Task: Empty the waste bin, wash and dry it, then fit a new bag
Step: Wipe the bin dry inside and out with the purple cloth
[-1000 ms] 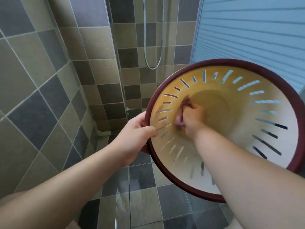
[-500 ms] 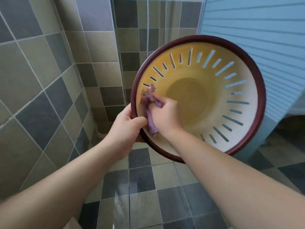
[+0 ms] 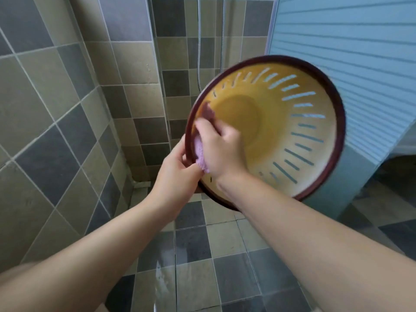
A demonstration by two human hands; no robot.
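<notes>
**Two hands working on a tipped bin**

Two hands are holding the bin [image 3: 292, 136] up in the air over the tiled floor [image 3: 225, 255], in front of the corner of the tiled walls [image 3: 56, 97]. It is lying tipped on its side, its open mouth facing the camera and a little to the left, so its long axis is running away from the viewer toward the blue slatted panel [image 3: 349, 52] behind it. Its inside is showing yellow at the bottom and paler toward the mouth, with slots ringing the wall and a dark red rim around the opening.

Inside the mouth, at its left edge, the right hand [image 3: 221, 149] is curling its fingers around a purple cloth [image 3: 200, 154] and pressing it against the inner wall just within the rim. One end of the cloth is poking up above the fingers, the other is hanging out below the palm.

Just outside, the left hand [image 3: 177, 174] is gripping the rim at its lower left, thumb lying over the edge, beside the cloth and close to the right hand.

Farther back, a shower hose [image 3: 199, 41] is hanging down the rear wall.
</notes>
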